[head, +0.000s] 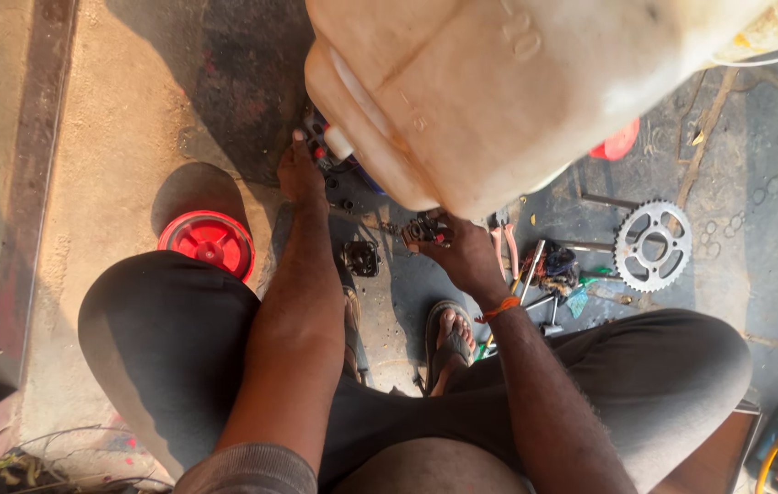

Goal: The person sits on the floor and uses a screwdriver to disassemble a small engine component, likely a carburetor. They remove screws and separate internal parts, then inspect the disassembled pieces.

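I squat over a dirty concrete floor. My left hand [302, 174] reaches forward to the base of a large pale plastic jerrycan [498, 91] that fills the upper middle of the view; its fingers are hidden under the can near a small white cap [338, 143]. My right hand [462, 252] grips a small dark metal part [425, 230] just below the can. Another dark metal part [361, 258] lies on the floor between my arms.
A red plastic lid [209, 243] lies left of my knee. A steel sprocket [652, 245], pliers [506, 247], loose tools and bolts lie to the right. A red object [619, 143] sits behind the can. My sandalled foot [451, 338] is below.
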`<action>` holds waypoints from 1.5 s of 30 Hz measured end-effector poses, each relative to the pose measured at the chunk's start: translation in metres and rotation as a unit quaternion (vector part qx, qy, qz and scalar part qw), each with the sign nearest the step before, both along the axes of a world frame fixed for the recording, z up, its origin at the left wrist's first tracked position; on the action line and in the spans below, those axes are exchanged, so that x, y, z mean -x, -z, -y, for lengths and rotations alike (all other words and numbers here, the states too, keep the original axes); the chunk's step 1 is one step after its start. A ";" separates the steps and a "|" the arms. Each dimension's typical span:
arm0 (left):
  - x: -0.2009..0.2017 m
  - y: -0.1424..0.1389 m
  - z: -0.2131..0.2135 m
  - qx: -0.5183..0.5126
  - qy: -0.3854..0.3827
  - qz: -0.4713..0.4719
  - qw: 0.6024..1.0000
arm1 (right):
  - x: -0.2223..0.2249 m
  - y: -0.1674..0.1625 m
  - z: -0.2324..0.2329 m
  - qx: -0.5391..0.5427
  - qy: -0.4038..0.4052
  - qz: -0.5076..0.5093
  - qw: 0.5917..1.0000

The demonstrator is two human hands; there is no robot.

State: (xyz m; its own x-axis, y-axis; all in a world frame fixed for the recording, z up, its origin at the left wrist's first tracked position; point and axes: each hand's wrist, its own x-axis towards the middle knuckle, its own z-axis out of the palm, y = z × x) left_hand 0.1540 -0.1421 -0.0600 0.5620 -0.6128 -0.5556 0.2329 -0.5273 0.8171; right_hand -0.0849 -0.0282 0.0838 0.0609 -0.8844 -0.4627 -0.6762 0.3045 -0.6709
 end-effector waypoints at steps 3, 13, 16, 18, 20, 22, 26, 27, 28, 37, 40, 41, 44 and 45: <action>-0.004 0.004 0.005 -0.078 0.015 0.026 0.997 | 0.003 0.006 0.002 -0.011 0.003 0.045 0.999; -0.020 0.007 0.042 -0.292 0.101 -0.037 0.950 | 0.009 0.007 0.009 0.054 -0.009 0.081 0.995; -0.007 -0.007 0.036 -0.263 0.038 -0.072 0.961 | 0.009 0.008 0.009 0.045 -0.018 -0.001 0.999; 0.006 -0.016 0.023 -0.225 -0.031 -0.081 0.971 | 0.008 0.010 0.010 0.014 -0.009 0.011 1.000; 0.022 -0.025 0.007 -0.197 -0.085 -0.098 0.972 | 0.005 0.012 0.009 0.036 0.010 0.005 0.999; 0.037 -0.034 -0.008 -0.188 -0.109 -0.135 0.967 | 0.002 0.014 0.010 0.065 0.018 0.012 0.998; 0.066 -0.056 -0.030 -0.165 -0.065 -0.196 0.964 | -0.004 0.007 0.008 0.092 0.017 0.023 0.995; 0.074 -0.064 -0.035 -0.115 -0.038 -0.166 0.979 | -0.006 0.005 0.007 0.090 0.015 0.023 0.996; 0.081 -0.072 -0.041 -0.067 -0.013 -0.135 0.989 | -0.007 0.003 0.005 0.101 0.008 0.005 0.995; 0.122 -0.126 -0.119 0.157 0.272 0.306 0.899 | -0.015 0.021 -0.002 0.207 -0.007 -0.036 0.978; 0.127 -0.126 -0.126 0.181 0.267 0.336 0.885 | -0.012 0.022 -0.001 0.213 -0.009 -0.050 0.976; 0.128 -0.124 -0.127 0.181 0.266 0.344 0.882 | -0.012 0.020 -0.003 0.197 -0.003 -0.059 0.979; 0.129 -0.113 -0.128 0.148 0.276 0.339 0.887 | -0.011 0.015 -0.006 0.148 0.003 -0.061 0.987; 0.128 -0.110 -0.129 0.126 0.282 0.334 0.891 | -0.011 0.012 -0.008 0.127 0.002 -0.054 0.990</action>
State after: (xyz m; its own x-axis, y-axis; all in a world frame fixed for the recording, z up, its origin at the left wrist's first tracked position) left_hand 0.0255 -0.0129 0.0502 0.2786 -0.9603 -0.0175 -0.5927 -0.1863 0.7836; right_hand -0.0742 -0.0204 0.0718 0.0198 -0.9732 -0.2291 -0.7481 0.1376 -0.6492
